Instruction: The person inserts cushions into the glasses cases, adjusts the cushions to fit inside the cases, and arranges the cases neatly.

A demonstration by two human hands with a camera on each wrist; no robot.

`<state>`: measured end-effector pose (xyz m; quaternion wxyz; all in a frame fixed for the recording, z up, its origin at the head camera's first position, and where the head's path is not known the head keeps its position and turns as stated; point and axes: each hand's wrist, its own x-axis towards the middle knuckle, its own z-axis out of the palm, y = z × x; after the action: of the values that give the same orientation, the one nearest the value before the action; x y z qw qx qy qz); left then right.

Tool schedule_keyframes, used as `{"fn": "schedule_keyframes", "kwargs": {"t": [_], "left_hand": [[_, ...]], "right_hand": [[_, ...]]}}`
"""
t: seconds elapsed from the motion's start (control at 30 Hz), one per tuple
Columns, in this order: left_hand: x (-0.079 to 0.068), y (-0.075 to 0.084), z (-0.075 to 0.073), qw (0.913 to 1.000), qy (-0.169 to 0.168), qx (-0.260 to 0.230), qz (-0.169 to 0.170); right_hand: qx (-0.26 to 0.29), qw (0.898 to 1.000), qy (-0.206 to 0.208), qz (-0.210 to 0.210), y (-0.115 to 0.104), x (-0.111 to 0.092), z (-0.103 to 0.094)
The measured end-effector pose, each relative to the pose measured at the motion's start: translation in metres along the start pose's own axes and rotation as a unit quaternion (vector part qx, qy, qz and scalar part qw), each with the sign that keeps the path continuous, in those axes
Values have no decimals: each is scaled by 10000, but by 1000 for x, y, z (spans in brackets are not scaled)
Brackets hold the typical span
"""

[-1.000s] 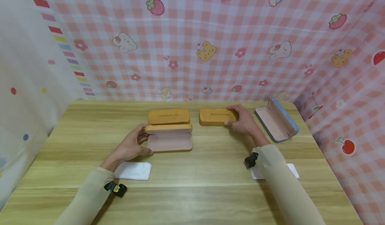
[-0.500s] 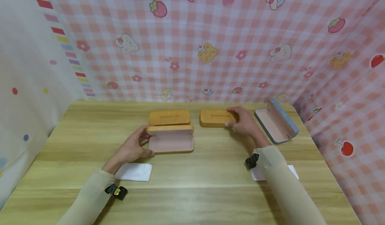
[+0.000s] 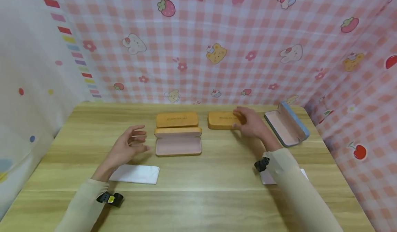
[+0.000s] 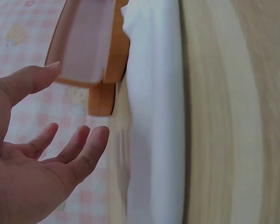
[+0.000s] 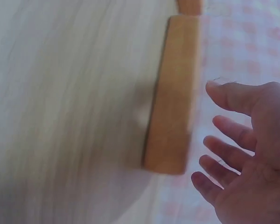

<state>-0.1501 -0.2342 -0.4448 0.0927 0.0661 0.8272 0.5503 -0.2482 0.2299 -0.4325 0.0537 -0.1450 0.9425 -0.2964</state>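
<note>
An orange-yellow glasses case [image 3: 178,146] with pink lining stands with its lid raised, left of the table's middle. My left hand [image 3: 125,147] hovers to its left, fingers loosely bent and holding nothing; the left wrist view shows the thumb overlapping the case's corner. Farther right lies a closed orange-yellow glasses case [image 3: 220,120] with lettering on its lid. Over its right end is my right hand [image 3: 252,123], thumb and fingers spread. In the right wrist view the fingers are apart from the case's side, with nothing in them.
Another closed orange-yellow glasses case [image 3: 176,119] lies directly behind the open one. To the right, a blue glasses case [image 3: 286,127] sits open at an angle. Folded white cloths lie near each forearm, the left cloth [image 3: 138,174] and the right cloth [image 3: 267,178], partly under the sleeve.
My left hand has let go of the open glasses case and moved left, away from it. My right hand has loosened from the closed case and lifted slightly. The cases stay in place.
</note>
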Motion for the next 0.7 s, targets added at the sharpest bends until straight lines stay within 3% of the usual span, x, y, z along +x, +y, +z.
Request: {"fn": "schedule_keyframes", "kwargs": {"t": [0.2,0.4,0.7], "left_hand": [[-15,1,-14,9988,469,51,-110],[-29,-2,-26,9963,794,267,-190],[-52,-12,-40,9933,1125,255,11]], "right_hand": [[178,9990,324,-239,-23,-12,0],[810,9964,217,-72,-41,-29,7],[1790,9837,177,22,-60,-47,20]]}}
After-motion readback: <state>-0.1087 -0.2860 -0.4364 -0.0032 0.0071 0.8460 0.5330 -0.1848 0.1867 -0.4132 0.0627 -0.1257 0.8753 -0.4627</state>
